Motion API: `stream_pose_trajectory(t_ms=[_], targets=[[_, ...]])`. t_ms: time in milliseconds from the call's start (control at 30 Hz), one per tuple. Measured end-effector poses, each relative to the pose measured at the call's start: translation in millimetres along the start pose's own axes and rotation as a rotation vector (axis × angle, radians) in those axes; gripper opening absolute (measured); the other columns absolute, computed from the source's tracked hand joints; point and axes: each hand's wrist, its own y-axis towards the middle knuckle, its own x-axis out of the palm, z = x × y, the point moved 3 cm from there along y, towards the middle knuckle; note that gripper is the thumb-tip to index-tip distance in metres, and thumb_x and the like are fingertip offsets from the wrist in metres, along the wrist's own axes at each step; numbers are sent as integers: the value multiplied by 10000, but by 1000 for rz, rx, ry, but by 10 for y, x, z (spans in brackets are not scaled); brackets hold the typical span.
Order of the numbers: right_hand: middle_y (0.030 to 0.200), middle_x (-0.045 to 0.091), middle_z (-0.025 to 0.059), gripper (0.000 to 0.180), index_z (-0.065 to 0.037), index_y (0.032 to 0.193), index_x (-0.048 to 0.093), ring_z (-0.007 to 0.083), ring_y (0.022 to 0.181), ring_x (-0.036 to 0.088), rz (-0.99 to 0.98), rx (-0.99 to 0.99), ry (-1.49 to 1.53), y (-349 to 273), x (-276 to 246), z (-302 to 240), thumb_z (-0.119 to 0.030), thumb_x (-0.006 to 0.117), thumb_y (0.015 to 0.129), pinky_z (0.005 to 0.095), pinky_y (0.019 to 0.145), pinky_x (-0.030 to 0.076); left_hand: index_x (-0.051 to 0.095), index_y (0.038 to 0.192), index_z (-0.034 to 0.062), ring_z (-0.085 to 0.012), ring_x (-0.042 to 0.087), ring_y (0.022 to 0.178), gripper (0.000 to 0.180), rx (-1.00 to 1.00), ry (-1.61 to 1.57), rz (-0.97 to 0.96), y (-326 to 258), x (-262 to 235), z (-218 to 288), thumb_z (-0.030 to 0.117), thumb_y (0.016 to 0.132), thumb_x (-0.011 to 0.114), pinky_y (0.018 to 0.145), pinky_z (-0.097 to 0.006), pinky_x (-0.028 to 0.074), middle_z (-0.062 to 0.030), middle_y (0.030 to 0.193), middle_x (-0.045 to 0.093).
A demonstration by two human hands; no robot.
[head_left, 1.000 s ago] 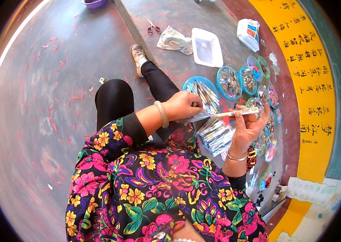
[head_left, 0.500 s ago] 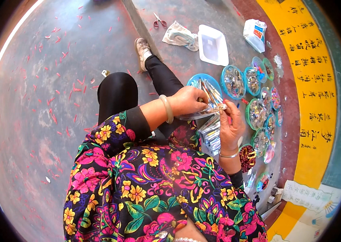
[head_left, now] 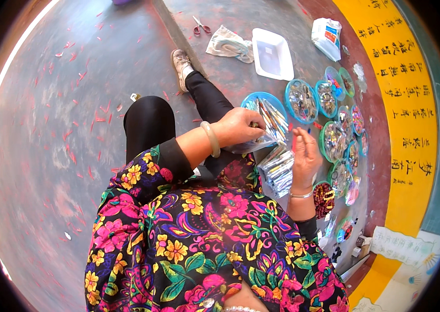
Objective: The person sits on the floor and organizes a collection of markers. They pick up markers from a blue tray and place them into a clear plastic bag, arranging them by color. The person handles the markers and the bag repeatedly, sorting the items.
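While in left hand (head_left: 238, 127); bag (head_left: 255, 144), apparently

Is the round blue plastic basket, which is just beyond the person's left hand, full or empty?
Well filled: slim multicoloured pens crowd the round blue plastic basket; the left hand partly hides it.

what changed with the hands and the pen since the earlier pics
The right hand carried the pen leftward to the clear bag, then moved back to the right; the pen is no longer visible in it, apparently let go. The left hand still holds the bag. The white tray and scissors stayed put.
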Motion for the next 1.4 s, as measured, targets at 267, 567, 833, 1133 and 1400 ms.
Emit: stream_pose_trajectory(t_ms=[267, 567, 833, 1133, 1400], targets=[[919, 697, 109, 231, 12, 1037, 668, 158, 858, 650, -88, 437, -177, -388, -41, 1854, -134, 627, 862, 275, 781, 496, 698, 879, 60, -241, 660, 701, 202, -45, -55, -58, -1, 7, 27, 232, 774, 681, 675, -332, 508, -98, 759, 682], [820, 681, 123, 250, 31, 940, 667, 189, 709, 671, -63, 1035, 104, -866, 488, 2998, -185, 676, 814, 285, 549, 523, 699, 906, 26, -139, 618, 666, 242, -43, -20, -108, 11, 2, 48, 223, 769, 731, 641, -276, 482, -73, 733, 668], [735, 655, 96, 199, 35, 910, 646, 156, 558, 628, -6, 1147, 266, -793, 549, 2843, -149, 650, 834, 247, 457, 496, 697, 916, 23, -138, 619, 671, 222, -110, -112, -122, 8, 1, 45, 192, 773, 708, 644, -275, 483, -74, 745, 671], [767, 652, 117, 151, 57, 905, 602, 163, 597, 647, 132, 1065, 266, -808, -141, 2469, -79, 592, 839, 241, 477, 523, 696, 917, 22, -139, 617, 679, 215, -44, -63, -127, 13, 10, 77, 181, 772, 703, 647, -278, 483, -79, 764, 675], [872, 674, 166, 152, 42, 981, 582, 207, 726, 689, 270, 912, 744, -537, -487, 1715, -49, 584, 859, 262, 588, 579, 694, 942, 28, -150, 634, 736, 214, -15, -27, -140, 8, 34, 17, 167, 778, 696, 701, -284, 495, -81, 827, 685]])
